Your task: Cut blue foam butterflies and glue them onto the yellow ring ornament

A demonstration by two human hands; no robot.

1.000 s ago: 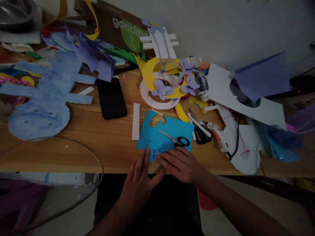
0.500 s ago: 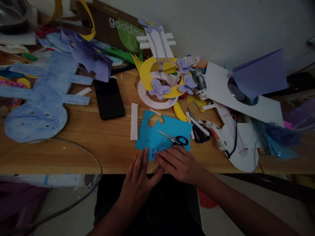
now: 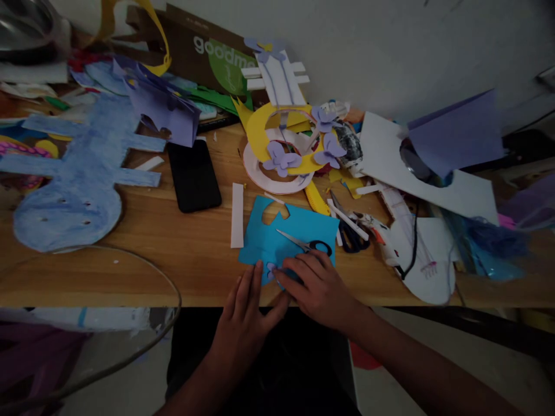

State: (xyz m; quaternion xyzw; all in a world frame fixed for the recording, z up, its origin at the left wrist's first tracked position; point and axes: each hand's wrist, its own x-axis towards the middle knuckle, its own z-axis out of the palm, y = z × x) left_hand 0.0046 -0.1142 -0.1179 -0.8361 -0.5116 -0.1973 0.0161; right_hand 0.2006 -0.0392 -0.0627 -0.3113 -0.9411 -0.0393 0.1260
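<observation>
A turquoise paper sheet (image 3: 277, 234) with a cut-out notch lies near the table's front edge. Small scissors with black handles (image 3: 306, 244) rest on it. A tiny lilac paper piece (image 3: 272, 269) sits at the sheet's lower edge. My left hand (image 3: 245, 320) lies flat with fingers stretched toward that piece, thumb out to the right. My right hand (image 3: 318, 289) rests palm down on the sheet just right of the lilac piece, fingertips pressing beside it, close below the scissor handles.
A black phone (image 3: 193, 175) and a white paper strip (image 3: 237, 215) lie left of the sheet. Behind are a yellow ring with lilac butterflies (image 3: 284, 144), a blue painted cardboard shape (image 3: 82, 173), a glue gun (image 3: 381, 237), white card (image 3: 455, 190) and purple paper (image 3: 455, 133).
My right hand has crept slightly up onto the turquoise sheet toward the scissor handles. My left hand stays in place. The view shifted a little.
</observation>
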